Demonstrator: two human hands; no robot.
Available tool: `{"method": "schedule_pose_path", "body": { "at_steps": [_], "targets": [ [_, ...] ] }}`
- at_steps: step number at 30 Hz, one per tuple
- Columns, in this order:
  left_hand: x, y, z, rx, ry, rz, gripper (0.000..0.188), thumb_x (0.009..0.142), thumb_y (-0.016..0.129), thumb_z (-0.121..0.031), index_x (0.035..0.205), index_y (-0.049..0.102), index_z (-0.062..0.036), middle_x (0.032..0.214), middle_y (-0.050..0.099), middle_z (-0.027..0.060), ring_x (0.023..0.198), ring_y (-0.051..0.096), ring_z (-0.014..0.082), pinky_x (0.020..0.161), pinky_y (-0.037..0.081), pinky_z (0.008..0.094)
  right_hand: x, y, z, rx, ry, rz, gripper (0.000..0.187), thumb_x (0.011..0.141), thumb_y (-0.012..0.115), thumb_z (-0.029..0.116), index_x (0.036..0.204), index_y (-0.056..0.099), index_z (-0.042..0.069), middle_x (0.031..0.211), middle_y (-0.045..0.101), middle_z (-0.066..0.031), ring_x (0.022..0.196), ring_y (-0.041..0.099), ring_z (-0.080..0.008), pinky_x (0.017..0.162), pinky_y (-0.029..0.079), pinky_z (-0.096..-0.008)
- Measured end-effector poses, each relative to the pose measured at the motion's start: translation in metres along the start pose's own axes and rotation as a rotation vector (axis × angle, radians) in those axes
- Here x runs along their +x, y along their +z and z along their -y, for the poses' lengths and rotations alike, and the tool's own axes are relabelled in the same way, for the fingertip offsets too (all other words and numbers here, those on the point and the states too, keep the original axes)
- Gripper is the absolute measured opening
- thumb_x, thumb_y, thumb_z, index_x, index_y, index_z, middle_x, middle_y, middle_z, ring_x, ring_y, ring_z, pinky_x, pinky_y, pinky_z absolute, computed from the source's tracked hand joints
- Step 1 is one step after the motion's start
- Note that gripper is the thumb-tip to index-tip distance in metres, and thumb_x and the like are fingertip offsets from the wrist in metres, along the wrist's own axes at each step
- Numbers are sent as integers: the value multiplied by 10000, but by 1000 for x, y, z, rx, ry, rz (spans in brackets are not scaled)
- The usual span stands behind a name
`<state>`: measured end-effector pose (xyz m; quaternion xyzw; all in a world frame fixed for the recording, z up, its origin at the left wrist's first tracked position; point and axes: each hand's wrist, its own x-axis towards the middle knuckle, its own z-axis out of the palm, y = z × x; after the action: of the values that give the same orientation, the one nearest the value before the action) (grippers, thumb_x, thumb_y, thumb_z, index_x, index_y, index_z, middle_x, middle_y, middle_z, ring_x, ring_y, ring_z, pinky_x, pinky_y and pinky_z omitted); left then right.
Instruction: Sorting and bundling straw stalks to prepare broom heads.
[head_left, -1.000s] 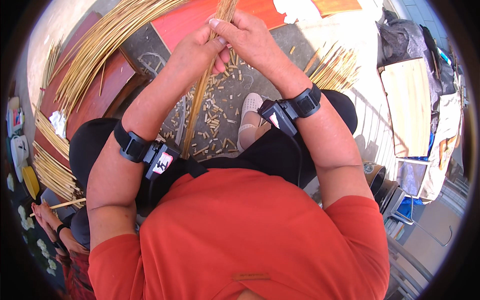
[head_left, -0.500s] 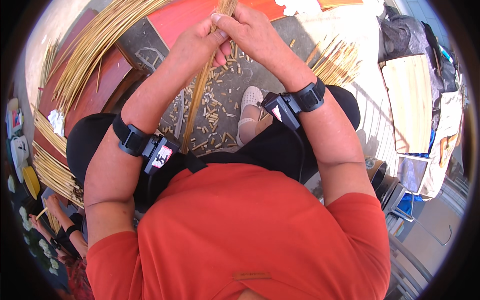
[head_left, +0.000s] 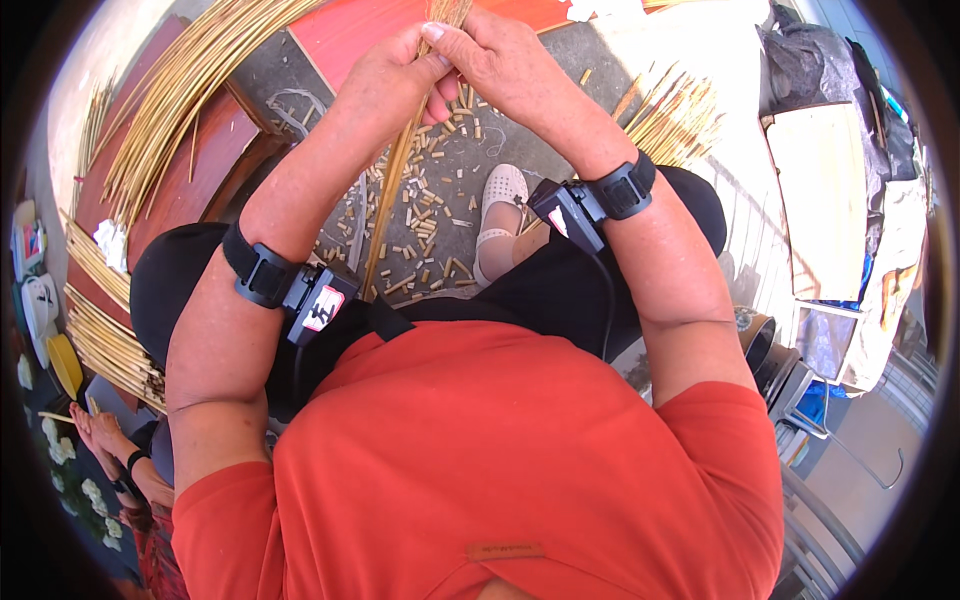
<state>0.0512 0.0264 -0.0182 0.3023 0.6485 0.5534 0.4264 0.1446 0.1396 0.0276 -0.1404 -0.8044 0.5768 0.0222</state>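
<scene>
Far left, a co-worker's hands (head_left: 97,432) are at a pale stick (head_left: 57,416); next along, long stalks (head_left: 185,110) fan out over a red-brown table (head_left: 225,140). Now the middle: the left hand (head_left: 400,75) is closed round a slim bundle (head_left: 389,195) of straw, thumb pressed on it, and that bundle slopes from both hands down toward the lap, above short cut pieces (head_left: 425,218) on the floor. Light, I'd say, springy along its length, dry and smooth enough for single straws to slip; a hard bend could crack them. Best grip: round the whole bunch, snug, not crushing. And the right hand (head_left: 500,60), touching the left, pinches the upper stretch, its far fingers partly hidden. Right again, more straw (head_left: 675,118) in sunshine.
</scene>
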Motion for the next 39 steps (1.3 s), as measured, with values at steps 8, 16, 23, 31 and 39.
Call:
{"method": "schedule_pose_path", "body": {
  "at_steps": [8,16,23,31,39],
  "targets": [
    [0,0,-1,29,-7,-24,157,930,434,-144,940,551,-40,718,561,16,603,535,97,576,447,233,2,2,-5,-23,-28,-23,287,965,438,255,991,614,30,662,634,-78,558,634,-140,545,488,-258],
    [1,-1,-9,-152,5,110,186,947,490,-219,993,557,-52,715,553,-1,587,514,78,557,419,208,11,-1,-22,720,38,37,282,931,518,158,1134,520,-38,819,641,-120,497,589,-158,430,476,-245],
    [2,-4,-14,-305,91,170,134,936,500,-187,916,546,-63,725,567,4,579,511,58,522,411,193,9,-1,-6,747,70,-32,244,939,514,155,1079,562,-39,777,630,-104,464,559,-142,412,465,-242],
    [2,-9,-14,-494,151,218,286,941,498,-179,1200,479,-59,780,577,23,598,538,70,552,448,196,16,0,-4,673,38,-82,264,943,525,209,1036,579,-32,714,594,-63,422,490,-100,390,431,-221],
    [-1,-15,-19,-620,195,305,279,965,439,-254,1125,494,-33,875,610,78,711,619,153,641,507,270,14,-4,9,682,59,-46,252,951,502,203,1025,574,-26,616,563,-52,395,486,-108,356,405,-222]
  ]
}}
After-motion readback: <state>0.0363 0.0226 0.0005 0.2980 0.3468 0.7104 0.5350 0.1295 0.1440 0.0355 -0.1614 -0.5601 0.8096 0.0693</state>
